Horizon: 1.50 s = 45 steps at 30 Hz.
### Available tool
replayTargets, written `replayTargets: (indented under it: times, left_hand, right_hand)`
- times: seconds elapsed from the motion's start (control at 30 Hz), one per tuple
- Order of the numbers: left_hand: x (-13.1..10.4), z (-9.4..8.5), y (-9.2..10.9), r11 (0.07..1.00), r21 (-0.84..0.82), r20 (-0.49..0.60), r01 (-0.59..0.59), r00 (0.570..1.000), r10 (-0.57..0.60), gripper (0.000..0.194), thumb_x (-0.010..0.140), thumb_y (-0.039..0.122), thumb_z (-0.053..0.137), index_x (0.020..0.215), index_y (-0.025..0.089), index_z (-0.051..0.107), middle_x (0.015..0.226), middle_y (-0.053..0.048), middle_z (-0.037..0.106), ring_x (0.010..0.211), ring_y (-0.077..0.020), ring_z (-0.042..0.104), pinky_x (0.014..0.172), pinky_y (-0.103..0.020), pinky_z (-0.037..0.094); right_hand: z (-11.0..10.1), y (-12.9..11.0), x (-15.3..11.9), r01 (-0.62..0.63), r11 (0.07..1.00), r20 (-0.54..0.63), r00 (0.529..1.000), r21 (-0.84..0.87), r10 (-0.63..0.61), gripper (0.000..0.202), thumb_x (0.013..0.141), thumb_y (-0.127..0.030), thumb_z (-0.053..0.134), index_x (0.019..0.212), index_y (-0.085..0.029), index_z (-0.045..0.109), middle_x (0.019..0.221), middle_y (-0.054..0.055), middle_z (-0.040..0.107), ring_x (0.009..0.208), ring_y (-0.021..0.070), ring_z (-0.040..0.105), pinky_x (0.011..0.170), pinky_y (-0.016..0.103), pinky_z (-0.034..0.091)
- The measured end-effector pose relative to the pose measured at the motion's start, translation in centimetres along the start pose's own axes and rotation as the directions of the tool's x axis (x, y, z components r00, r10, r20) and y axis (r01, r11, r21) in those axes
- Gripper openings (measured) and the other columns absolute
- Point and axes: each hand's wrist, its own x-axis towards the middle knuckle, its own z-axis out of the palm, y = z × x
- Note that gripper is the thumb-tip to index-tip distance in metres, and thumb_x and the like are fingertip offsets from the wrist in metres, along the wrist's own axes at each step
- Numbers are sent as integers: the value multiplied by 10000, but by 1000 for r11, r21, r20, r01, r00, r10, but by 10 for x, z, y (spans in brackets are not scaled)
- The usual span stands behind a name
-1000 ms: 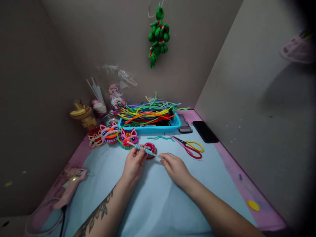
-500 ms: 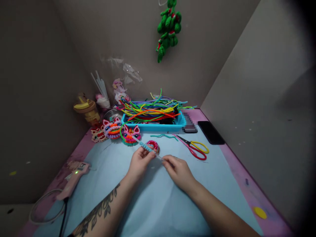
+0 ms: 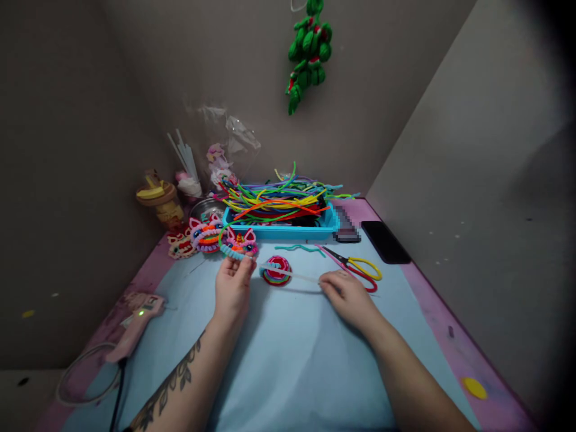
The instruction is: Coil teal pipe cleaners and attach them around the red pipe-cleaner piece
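Both forearms reach up from the near edge over the blue sheet on the table [image 3: 288, 360], wrists well apart and palms turned inward. A yellow disc [image 3: 474, 388] lies near the right edge, and a pink glue gun [image 3: 137, 324] with a small green light lies left of the left forearm. The right hand [image 3: 348, 295] pinches one end of a thin pale rod [image 3: 297, 275], fingers curled, close to the scissors [image 3: 355, 267]. The left hand [image 3: 231, 288] is closed on a light-blue coil [image 3: 230, 253], fingertips up, before a horned figure [image 3: 240, 240]. The rod crosses above a round red piece [image 3: 276, 271] between the hands. Beyond sit a black phone [image 3: 386, 242], right, and a blue tray [image 3: 281, 233] heaped with coloured strands [image 3: 279, 201]; a green ornament [image 3: 310, 54] hangs highest.
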Motion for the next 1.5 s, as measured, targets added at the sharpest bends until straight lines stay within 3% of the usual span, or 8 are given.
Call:
replayTargets:
  times: [0.2, 0.4, 0.57, 0.73, 0.9, 1.03, 1.3, 1.5]
  left_hand:
    - [-1, -1, 1, 996, 84, 70, 40, 996, -46, 398, 562, 300, 829, 857, 157, 604, 788, -19, 684, 681, -104, 629, 702, -223, 495]
    - [-22, 5, -19, 944, 295, 323, 144, 915, -241, 312, 617, 316, 799, 820, 139, 642, 729, -33, 674, 641, -120, 607, 639, -226, 463]
    - [-36, 9, -31, 888, 428, 440, 169, 819, -368, 314, 605, 336, 800, 798, 133, 658, 703, -19, 644, 587, -101, 564, 572, -207, 425]
    - [-49, 14, -39, 852, 456, 461, 258, 750, -474, 371, 531, 302, 834, 735, 132, 575, 601, 24, 580, 480, -59, 501, 499, -181, 375]
    - [-47, 16, -27, 831, 515, 373, 211, 817, -439, 383, 560, 268, 804, 859, 151, 596, 774, -36, 648, 541, -108, 599, 523, -218, 451]
    - [-40, 12, -18, 846, 534, 387, -18, 894, -225, 277, 644, 245, 748, 901, 174, 677, 785, -53, 670, 699, -151, 624, 591, -217, 483]
    - [-40, 7, -18, 749, 609, 504, -261, 857, -111, 185, 702, 230, 708, 882, 222, 750, 856, -65, 730, 739, -188, 640, 659, -250, 496]
    - [-35, 8, -14, 771, 600, 404, -211, 913, -65, 130, 697, 253, 711, 810, 198, 745, 779, -41, 718, 671, -166, 627, 623, -231, 475]
  right_hand:
    - [-14, 49, -1, -219, 941, -241, 958, -258, 157, 217, 826, -249, 484, 762, -194, 684, 844, 104, 650, 890, 269, 561, 832, 427, 428]
    - [-3, 22, -1, -183, 977, -401, 907, -108, 125, 151, 790, -272, 569, 808, -193, 695, 1045, 131, 620, 999, 294, 534, 897, 493, 409]
    - [14, -28, -2, -50, 879, -94, 990, 474, 108, 152, 801, -337, 600, 842, -206, 666, 981, 78, 645, 888, 208, 607, 783, 350, 498]
    - [27, -45, -2, -90, 743, 6, 993, 663, 115, 181, 793, -363, 614, 822, -186, 632, 897, 64, 629, 863, 195, 610, 733, 299, 509]
    - [27, -37, 0, -222, 671, 30, 958, 707, 286, 207, 792, -396, 602, 793, -197, 543, 722, 13, 623, 686, 173, 630, 636, 288, 521]
    - [24, -31, -4, -179, 892, -69, 971, 415, 227, 113, 794, -301, 608, 843, -209, 564, 698, -6, 617, 626, 161, 607, 614, 279, 489]
    - [28, -32, -12, 133, 983, -128, 985, 123, -118, 130, 865, -238, 543, 973, -217, 611, 883, 54, 675, 857, 202, 629, 795, 329, 490]
    - [23, -33, -11, 21, 963, -191, 981, 267, 31, 250, 832, -276, 583, 1074, -213, 593, 960, 60, 682, 802, 179, 642, 709, 291, 531]
